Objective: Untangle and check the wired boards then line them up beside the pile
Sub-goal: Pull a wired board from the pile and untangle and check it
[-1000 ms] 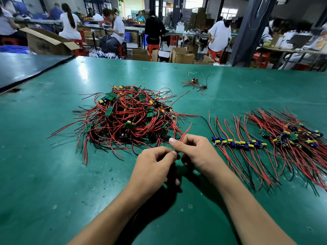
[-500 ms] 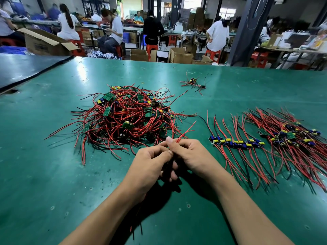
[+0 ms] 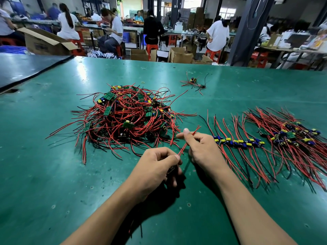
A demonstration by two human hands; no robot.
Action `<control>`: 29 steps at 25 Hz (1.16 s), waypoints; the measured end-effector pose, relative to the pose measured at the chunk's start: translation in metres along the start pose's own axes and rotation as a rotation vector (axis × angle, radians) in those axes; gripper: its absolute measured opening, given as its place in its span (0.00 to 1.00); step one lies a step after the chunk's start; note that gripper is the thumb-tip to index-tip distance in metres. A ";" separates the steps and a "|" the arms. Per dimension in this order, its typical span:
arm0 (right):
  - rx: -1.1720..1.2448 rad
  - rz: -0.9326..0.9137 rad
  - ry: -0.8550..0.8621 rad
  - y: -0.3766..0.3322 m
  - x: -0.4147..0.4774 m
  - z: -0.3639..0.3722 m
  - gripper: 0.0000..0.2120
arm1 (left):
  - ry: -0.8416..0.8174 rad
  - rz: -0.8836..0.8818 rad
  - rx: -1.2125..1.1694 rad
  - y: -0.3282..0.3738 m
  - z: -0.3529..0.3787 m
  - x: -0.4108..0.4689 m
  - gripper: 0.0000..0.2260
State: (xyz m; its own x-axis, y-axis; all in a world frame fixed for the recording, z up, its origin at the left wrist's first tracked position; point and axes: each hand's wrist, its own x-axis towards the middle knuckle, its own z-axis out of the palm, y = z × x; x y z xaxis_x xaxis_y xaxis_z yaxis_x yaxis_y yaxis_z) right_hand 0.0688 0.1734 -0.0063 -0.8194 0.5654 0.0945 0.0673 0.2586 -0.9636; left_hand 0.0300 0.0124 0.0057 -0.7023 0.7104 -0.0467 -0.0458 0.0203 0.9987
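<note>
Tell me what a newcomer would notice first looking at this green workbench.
A big tangled pile of red-wired green boards sits left of centre on the green table. To its right lies a neat row of boards with their wires fanned out, and a looser heap beyond it. In front, the left hand and right hand pinch one red wire stretched between them.

On the surface, the tangled pile lies left of centre, a row of boards to its right, a looser heap further right. A stray board lies behind them; in front, the left hand and right hand share one wire
</note>
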 end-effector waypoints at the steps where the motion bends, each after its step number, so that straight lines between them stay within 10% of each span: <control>1: 0.021 0.006 0.002 0.000 -0.001 0.003 0.19 | 0.005 -0.010 -0.015 0.000 -0.001 0.000 0.07; 14: 0.441 0.201 -0.530 -0.011 -0.022 0.012 0.22 | 0.040 -0.044 -0.155 -0.003 -0.002 0.001 0.11; 29: -0.274 -0.071 0.062 -0.007 -0.001 -0.013 0.20 | -0.063 -0.003 -0.021 0.000 -0.006 -0.001 0.09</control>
State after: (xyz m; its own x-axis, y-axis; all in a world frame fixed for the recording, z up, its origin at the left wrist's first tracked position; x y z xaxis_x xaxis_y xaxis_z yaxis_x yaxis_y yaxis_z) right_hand 0.0766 0.1812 0.0039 -0.7919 0.5830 0.1820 0.1695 0.4961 -0.8516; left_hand 0.0270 0.0075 0.0061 -0.6560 0.7533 -0.0481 -0.0631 0.0087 0.9980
